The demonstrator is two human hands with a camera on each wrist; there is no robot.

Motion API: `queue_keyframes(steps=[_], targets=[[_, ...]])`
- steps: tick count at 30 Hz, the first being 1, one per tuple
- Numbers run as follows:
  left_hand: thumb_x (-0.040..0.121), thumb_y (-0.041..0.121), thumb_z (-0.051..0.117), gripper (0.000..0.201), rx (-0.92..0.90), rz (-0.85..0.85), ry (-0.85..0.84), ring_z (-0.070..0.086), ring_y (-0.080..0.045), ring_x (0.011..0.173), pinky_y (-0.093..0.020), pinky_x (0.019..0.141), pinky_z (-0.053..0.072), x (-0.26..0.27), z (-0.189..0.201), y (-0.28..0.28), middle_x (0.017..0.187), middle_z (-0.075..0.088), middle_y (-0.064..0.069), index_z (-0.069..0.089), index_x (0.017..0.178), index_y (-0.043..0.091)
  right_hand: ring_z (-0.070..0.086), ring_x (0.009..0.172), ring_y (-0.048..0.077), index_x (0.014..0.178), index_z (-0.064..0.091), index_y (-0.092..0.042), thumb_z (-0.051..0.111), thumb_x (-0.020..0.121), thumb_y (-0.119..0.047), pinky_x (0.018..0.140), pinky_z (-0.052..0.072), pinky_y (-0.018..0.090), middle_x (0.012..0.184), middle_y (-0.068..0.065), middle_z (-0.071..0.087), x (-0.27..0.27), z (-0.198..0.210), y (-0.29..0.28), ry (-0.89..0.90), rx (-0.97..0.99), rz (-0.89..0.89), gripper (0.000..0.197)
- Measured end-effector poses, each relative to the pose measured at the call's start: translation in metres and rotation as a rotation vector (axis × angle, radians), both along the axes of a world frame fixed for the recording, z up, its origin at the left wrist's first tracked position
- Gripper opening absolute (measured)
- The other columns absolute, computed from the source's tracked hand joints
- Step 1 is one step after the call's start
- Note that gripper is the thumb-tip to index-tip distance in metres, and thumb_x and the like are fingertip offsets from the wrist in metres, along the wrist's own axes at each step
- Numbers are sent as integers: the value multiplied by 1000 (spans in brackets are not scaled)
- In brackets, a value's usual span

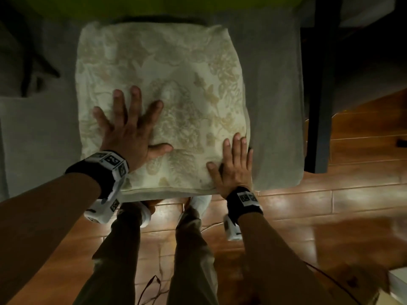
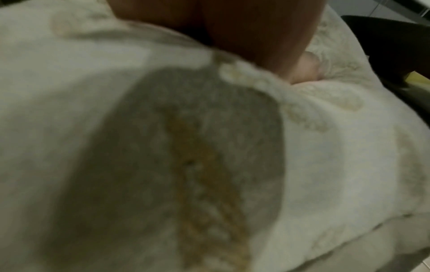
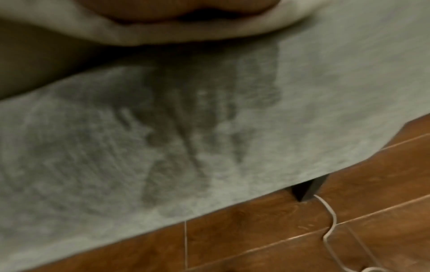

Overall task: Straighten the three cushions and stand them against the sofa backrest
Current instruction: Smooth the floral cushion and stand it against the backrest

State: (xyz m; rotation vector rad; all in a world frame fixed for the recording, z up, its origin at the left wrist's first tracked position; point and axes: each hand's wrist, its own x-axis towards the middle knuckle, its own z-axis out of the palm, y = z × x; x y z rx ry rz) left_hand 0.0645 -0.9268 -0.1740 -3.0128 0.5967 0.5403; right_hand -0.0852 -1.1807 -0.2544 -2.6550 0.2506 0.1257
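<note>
A cream cushion with a pale gold floral pattern lies flat on the grey sofa seat, its far edge near the backrest. My left hand presses flat on its near left part, fingers spread. My right hand rests flat on its near right corner, fingers straight. In the left wrist view the cushion fills the frame, blurred, with my thumb on it. The right wrist view shows the cushion's edge over the sofa seat. Only this one cushion is in view.
A yellow-green band runs along the backrest at the top. A dark post stands right of the sofa. Wooden floor lies below, with a thin cable near a dark sofa leg. My legs stand against the seat's front edge.
</note>
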Motion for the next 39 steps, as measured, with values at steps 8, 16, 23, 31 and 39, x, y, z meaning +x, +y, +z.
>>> queue_keyframes(steps=[8,16,23,31,39], targets=[[70,91,34,108,-32,40,44,-21,-45,147,-81,105,-3,2,11,0,161,-31,-9,-23,150,46,-13,157,24,162,-4,-22,26,97,-42,117,-1,74,171,2,-8,-16,44,-20,285,-34,-231,75],[81,86,18,90,-92,80,-22,-21,-36,150,-72,112,0,-18,34,6,163,-27,-4,-11,155,43,-19,156,22,159,-11,-41,30,105,-54,120,-12,64,168,-9,-21,86,113,79,-26,49,230,69],[92,76,19,76,-346,652,161,-25,-18,150,-50,122,-4,-87,16,35,160,-33,11,-21,151,47,-22,155,20,156,-18,-47,20,101,-63,119,-11,67,164,-14,-30,86,75,81,92,-26,216,69],[81,84,2,92,-413,931,521,-9,-8,152,-43,124,0,-101,-3,71,165,-13,16,-14,156,34,-28,153,17,152,-26,-48,15,101,-65,120,-12,63,161,-15,-35,89,79,87,119,-65,215,68],[92,72,29,52,-666,1194,385,64,-24,97,-38,86,48,-86,35,100,103,70,1,64,95,33,37,142,41,154,41,-11,40,97,-54,112,32,54,160,21,33,94,130,34,-273,181,0,72]])
